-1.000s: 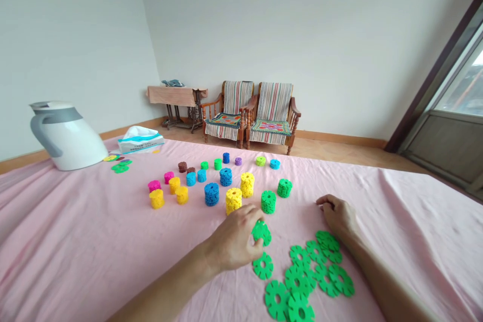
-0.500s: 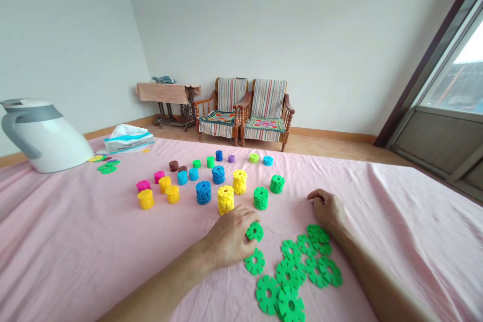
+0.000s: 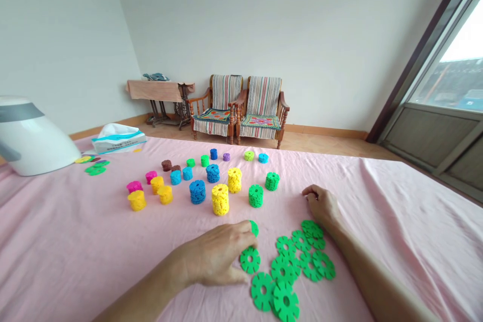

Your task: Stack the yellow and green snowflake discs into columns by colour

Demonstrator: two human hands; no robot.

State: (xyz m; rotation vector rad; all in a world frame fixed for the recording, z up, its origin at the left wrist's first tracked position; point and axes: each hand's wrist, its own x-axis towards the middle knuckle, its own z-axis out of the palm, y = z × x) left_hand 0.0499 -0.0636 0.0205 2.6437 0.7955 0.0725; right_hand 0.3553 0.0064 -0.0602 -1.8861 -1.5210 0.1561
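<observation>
My left hand is open low over the pink cloth, thumb spread away from the fingers. Between thumb and fingertips lies a notched green plastic disc. Another green disc shows partly behind my fingers, its left side hidden. Loose, overlapping green discs are scattered between my forearms. Beyond them, my right hand rests on the cloth, fingers loosely bent and slightly apart, with nothing visible in them. Two stacks of green discs stand upright ahead, beside two yellow stacks.
Blue stacks, orange-yellow stacks and smaller coloured stacks stand farther back and left. A white jug, a tissue pack and several loose discs are at the left. Two wooden chairs stand beyond the pink cloth.
My left hand has moved down and left, its thumb opening away from the upper green disc toward the lower one. My right hand stays resting. The whole view has shifted slightly.
</observation>
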